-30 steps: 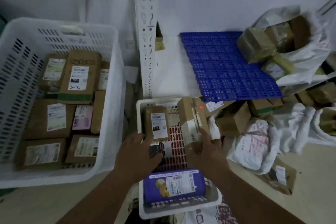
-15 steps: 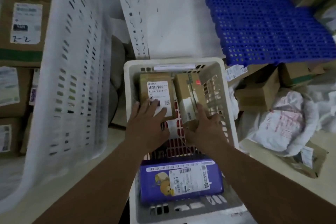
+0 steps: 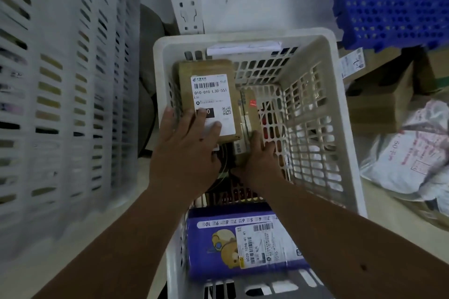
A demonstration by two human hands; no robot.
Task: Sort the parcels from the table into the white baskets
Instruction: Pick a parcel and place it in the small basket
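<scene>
The narrow box (image 3: 250,126) stands on edge inside the small basket (image 3: 313,94), just right of the labelled box (image 3: 209,102) at the basket's far end, probably upended to fit the gap. The right hand (image 3: 262,162) grips its near end from the basket's middle, fingers curled round it. The left hand (image 3: 187,148) lies flat, fingers straight, on the labelled box's near edge, likely steadying it. A blue pack (image 3: 240,245) fills the basket's near end. The big basket (image 3: 60,104) stands to its left.
</scene>
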